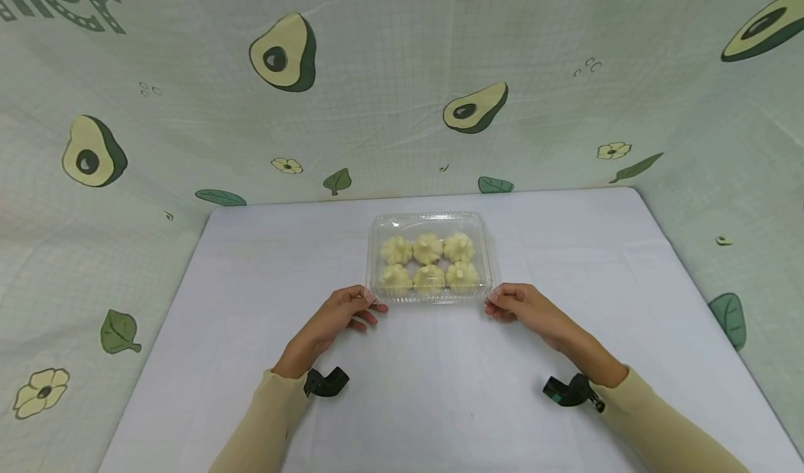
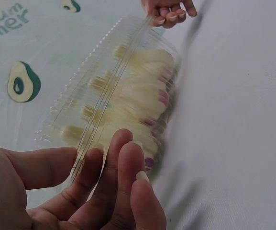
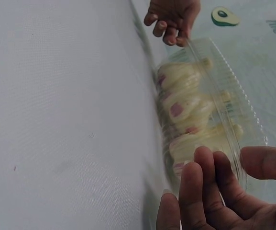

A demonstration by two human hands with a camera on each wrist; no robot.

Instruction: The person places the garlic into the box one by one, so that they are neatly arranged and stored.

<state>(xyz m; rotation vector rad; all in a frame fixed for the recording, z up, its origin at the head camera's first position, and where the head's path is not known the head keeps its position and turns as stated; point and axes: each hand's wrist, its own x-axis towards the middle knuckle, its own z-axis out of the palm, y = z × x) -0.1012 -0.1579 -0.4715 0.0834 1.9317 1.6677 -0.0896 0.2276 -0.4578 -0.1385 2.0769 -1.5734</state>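
A clear plastic clamshell box is near the back middle of the white table, its lid down. Inside sit two rows of pale yellow garlic bulbs; purple patches show low on them in both wrist views. My left hand pinches the rim at the near left corner between thumb and index finger. At the near right corner, my right hand pinches the same rim. In the left wrist view, the other fingers stretch out beside the box. Whether its base touches the table, I cannot tell.
A white cloth-like cover lies over the table. Behind and at both sides hangs a pale green curtain printed with avocados and leaves. Each wrist wears a small black camera mount.
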